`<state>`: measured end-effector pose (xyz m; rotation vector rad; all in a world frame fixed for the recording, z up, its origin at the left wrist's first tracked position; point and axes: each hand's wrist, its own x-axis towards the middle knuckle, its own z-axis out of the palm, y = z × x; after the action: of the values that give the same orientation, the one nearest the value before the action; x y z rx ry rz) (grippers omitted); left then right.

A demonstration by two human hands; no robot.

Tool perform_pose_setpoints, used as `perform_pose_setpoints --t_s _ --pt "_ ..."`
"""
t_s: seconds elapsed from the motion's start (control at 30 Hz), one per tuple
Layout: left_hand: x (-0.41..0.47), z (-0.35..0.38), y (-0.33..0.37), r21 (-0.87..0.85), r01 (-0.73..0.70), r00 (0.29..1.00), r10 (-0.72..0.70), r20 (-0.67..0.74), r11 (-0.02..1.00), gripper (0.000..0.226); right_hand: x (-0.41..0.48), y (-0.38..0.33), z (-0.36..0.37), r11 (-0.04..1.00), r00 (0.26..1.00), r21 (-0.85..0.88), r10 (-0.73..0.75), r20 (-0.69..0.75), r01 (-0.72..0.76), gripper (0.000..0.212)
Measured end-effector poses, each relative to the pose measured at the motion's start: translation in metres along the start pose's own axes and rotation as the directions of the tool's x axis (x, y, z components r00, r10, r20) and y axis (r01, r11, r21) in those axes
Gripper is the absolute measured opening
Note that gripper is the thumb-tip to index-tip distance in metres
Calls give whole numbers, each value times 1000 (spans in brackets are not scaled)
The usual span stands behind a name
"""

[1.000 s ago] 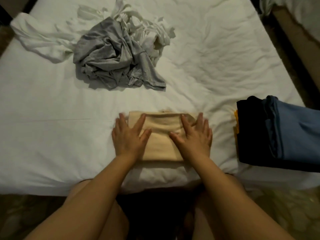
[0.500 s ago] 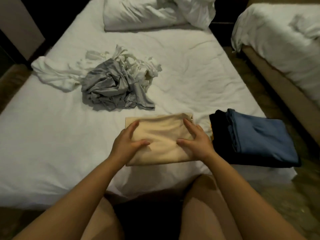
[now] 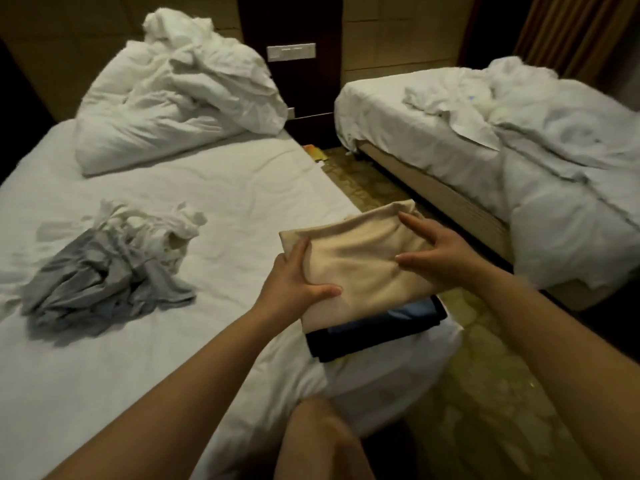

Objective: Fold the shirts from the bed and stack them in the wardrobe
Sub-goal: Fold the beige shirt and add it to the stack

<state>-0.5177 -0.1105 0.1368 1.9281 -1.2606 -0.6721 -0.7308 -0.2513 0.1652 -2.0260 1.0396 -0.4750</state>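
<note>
The left hand (image 3: 294,275) grips the near-left edge of a folded beige shirt (image 3: 363,261), thumb laid across the top and the fingers curled round the side. The right hand (image 3: 446,258) clasps the opposite edge with its thumb on top and its fingers spread along the far side; how much of either hand is tucked beneath the cloth is hidden. Between them the shirt is carried flat and tidy, over a stack of folded shirts (image 3: 391,317), blue on top of black, which sits at the near right edge of the bed (image 3: 207,188). Whether the beige one already touches that stack cannot be told. The step in hand looks like adding a finished fold to the pile. The next move calls for lowering it squarely so the edges line up and the fold does not slip open, then letting go. Further left on the sheet lies a crumpled heap of grey and white shirts (image 3: 110,271), so folding remains, and the wardrobe is not in view.
</note>
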Motion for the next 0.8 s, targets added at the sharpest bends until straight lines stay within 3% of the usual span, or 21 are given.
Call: perform_pose_setpoints --t_s 0.2,0.3,0.37,0.43,0.5,0.57,0.67,0.8 --pt "38 53 1 21 171 980 -172 103 985 109 32 61 0 990 989 -3 138 47 -138 78" --pt "48 73 -11 64 250 965 -254 64 966 94 50 79 16 984 980 -2 180 82 -180 72" --pt "49 79 -17 218 293 956 -292 -38 931 75 56 87 30 976 972 -100 207 114 -196 68" --pt "46 84 -18 466 259 966 -230 -120 846 60 58 92 45 924 964 -337 232 128 -178 66" --pt "46 92 -15 671 61 986 60 -156 739 51 58 89 60 827 984 -551 169 59 -109 63" --pt "55 103 -10 755 -115 954 284 -98 645 51 58 83 76 761 999 -648 34 12 -18 59" --pt "65 119 -17 730 -97 985 170 -26 677 60 58 82 100 656 996 -752 -89 12 68 69" --pt "69 122 -48 722 -28 998 66 -24 692 85 66 101 119 704 1000 -710 26 -11 -26 88"
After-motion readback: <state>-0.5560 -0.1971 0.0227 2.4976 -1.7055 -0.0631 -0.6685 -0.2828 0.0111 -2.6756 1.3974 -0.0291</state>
